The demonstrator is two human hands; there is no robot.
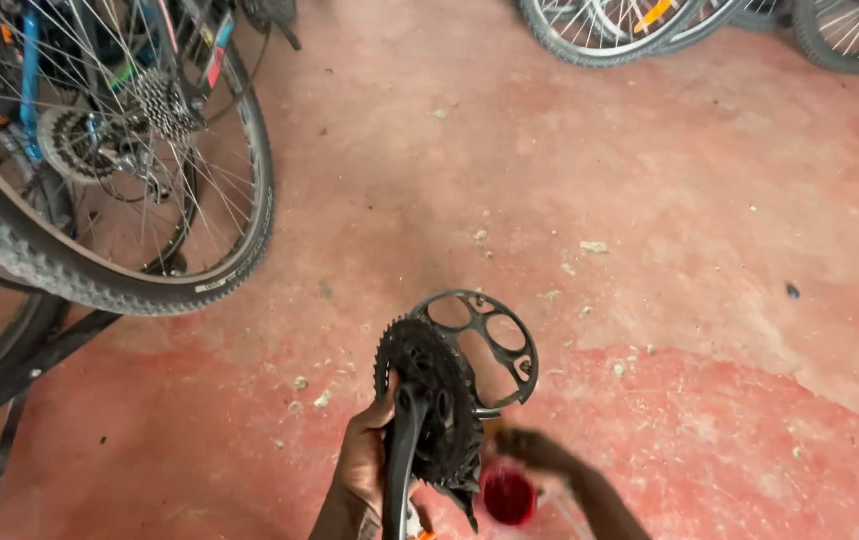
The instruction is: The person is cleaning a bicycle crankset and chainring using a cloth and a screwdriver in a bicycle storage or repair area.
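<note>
My left hand (364, 465) grips a black bicycle crankset (439, 390) by its crank arm, holding it upright over the red floor. The toothed chainrings face me and a round black chain guard (484, 340) with oval cutouts sticks out behind them. My right hand (539, 455) is blurred, just right of the crankset's lower edge, with its fingers around something small; a red round object (507, 495) sits right under it. Whether the hand holds that red object I cannot tell.
A bicycle's rear wheel (149, 280) with cassette and derailleur stands at the upper left, another knobby tyre (9, 240) in front of it. More wheels (599, 35) line the top edge. Small pale debris lies scattered on the red concrete floor (649, 200).
</note>
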